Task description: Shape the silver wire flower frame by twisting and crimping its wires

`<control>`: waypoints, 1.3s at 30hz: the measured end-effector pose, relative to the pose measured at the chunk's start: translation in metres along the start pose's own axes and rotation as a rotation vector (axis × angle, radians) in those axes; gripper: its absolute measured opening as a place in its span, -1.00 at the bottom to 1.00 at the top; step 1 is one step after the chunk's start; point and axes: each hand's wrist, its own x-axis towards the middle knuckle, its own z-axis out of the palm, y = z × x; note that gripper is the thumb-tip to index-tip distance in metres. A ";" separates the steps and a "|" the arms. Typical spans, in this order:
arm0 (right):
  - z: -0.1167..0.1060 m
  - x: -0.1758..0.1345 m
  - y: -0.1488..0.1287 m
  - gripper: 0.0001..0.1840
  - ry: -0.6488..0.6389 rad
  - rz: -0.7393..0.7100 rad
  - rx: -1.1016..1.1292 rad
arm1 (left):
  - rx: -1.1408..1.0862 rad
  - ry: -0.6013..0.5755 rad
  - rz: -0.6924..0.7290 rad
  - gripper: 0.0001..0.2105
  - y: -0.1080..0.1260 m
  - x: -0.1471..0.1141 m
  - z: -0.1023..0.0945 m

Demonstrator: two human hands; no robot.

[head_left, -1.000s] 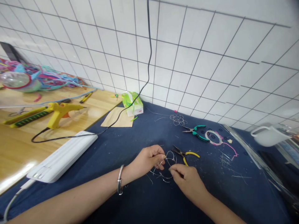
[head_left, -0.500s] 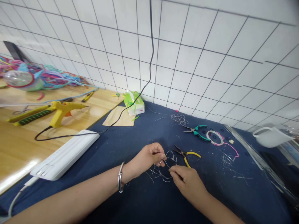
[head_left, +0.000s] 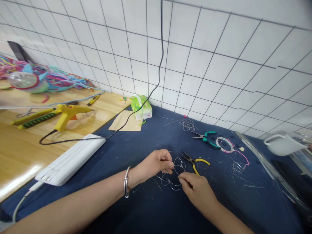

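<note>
Between my hands is a thin silvery wire [head_left: 175, 188], bent into several loose loops over the dark blue cloth. My left hand [head_left: 159, 164], with a bangle on its wrist, pinches the wire between thumb and fingertips. From the right, my right hand [head_left: 197, 188] grips another stretch of the same wire, its fingertips closed and partly hidden. Just beyond my right hand lie yellow-handled pliers [head_left: 195, 161], jaws pointing up and left. Teal-handled pliers [head_left: 206, 137] rest farther back, beside a second coil of looped wire [head_left: 187, 124].
At left, a wooden tabletop [head_left: 102, 105] carries a yellow glue gun [head_left: 67, 117]. A white power strip [head_left: 70, 161] lies along its edge. A tissue pack [head_left: 141, 107] stands near the tiled wall. On the right are a ring with pink cord [head_left: 224, 145], wire scraps and a white cup [head_left: 284, 144].
The whole view has shifted slightly. My hands stay close to the same spot; the right hand has drawn a little away from the left, and both still pinch the wire.
</note>
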 end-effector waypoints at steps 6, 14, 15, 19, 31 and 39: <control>0.002 0.001 0.001 -0.77 -0.010 -0.011 -0.002 | -0.016 -0.006 -0.001 -0.86 0.001 -0.001 -0.001; 0.002 0.000 0.002 -0.79 -0.008 0.008 -0.005 | -0.026 0.018 -0.005 -0.85 0.004 -0.001 0.001; 0.001 0.000 0.002 -0.79 -0.016 0.017 -0.015 | -0.031 0.021 -0.009 -0.85 0.004 -0.001 0.000; -0.007 -0.003 0.001 -0.68 -0.017 0.013 0.003 | -0.031 0.034 -0.016 -0.85 0.004 0.000 -0.001; -0.018 0.006 0.064 -0.40 0.211 -0.017 -0.692 | 0.002 0.023 0.030 -0.86 0.000 0.002 -0.007; -0.014 0.008 0.069 -0.69 0.178 0.044 -0.748 | 0.009 0.028 0.038 -0.85 -0.001 0.002 -0.007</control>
